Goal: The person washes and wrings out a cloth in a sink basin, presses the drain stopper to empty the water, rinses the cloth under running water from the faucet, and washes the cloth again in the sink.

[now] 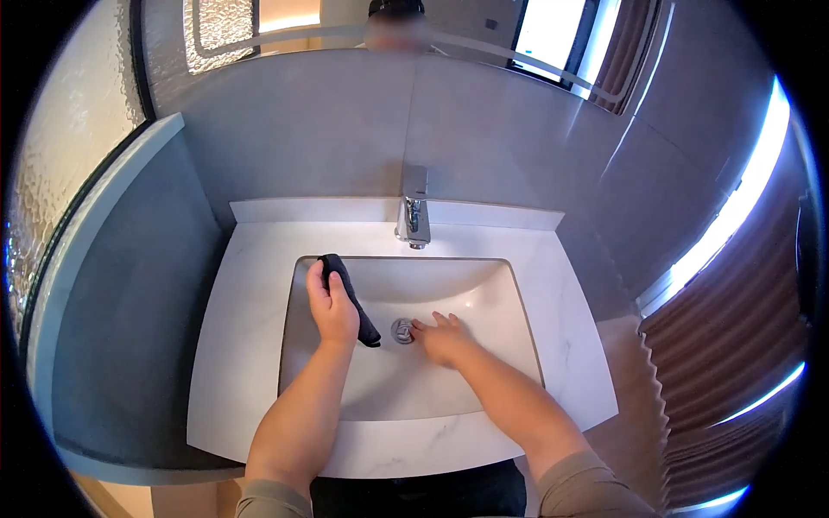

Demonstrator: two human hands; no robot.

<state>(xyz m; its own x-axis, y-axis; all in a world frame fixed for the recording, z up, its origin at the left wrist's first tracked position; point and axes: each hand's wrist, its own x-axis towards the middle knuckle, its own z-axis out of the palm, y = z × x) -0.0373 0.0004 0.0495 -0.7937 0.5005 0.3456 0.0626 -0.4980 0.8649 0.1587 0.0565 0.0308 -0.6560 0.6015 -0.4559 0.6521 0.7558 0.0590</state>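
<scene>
While a black cloth (367, 327) is grasped by the left hand (334, 311) left of the drain (402, 331), the unclenched right hand (443, 339) is held right of it, with open basin (401, 393) in front.

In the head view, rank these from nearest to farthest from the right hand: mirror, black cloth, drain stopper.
1. Drain stopper: nearest, just left of the right hand.
2. Black cloth: farther left, held in the left hand.
3. Mirror: farthest, on the wall beyond the basin.
</scene>
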